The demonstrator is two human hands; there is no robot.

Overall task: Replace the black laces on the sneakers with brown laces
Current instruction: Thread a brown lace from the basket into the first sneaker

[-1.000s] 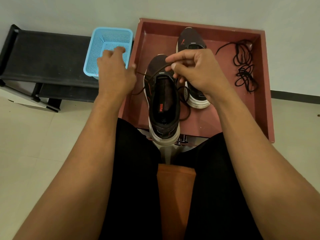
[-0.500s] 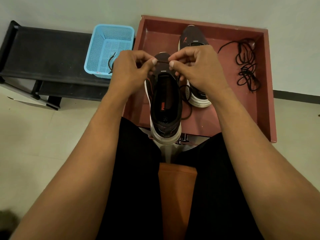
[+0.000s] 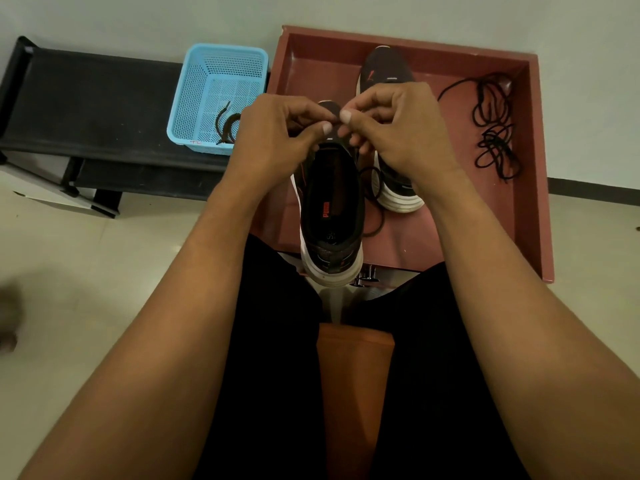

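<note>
Two hands meet over front of dark mesh sneaker (image 3: 332,216) in red-brown wooden tray (image 3: 535,174): left hand (image 3: 277,133), right hand (image 3: 401,129), fingers (image 3: 325,128) curled, each pinching thin dark lace (image 3: 375,202); its loop trails right of sneaker.

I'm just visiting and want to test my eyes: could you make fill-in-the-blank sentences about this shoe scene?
The basket on the bench is ___.
The red tray holds ___ sneakers.
The left hand and right hand pinch a lace over the ___ sneaker.
Loose black laces lie to the sneakers' ___.
Missing words: blue; two; nearer; right.
</note>
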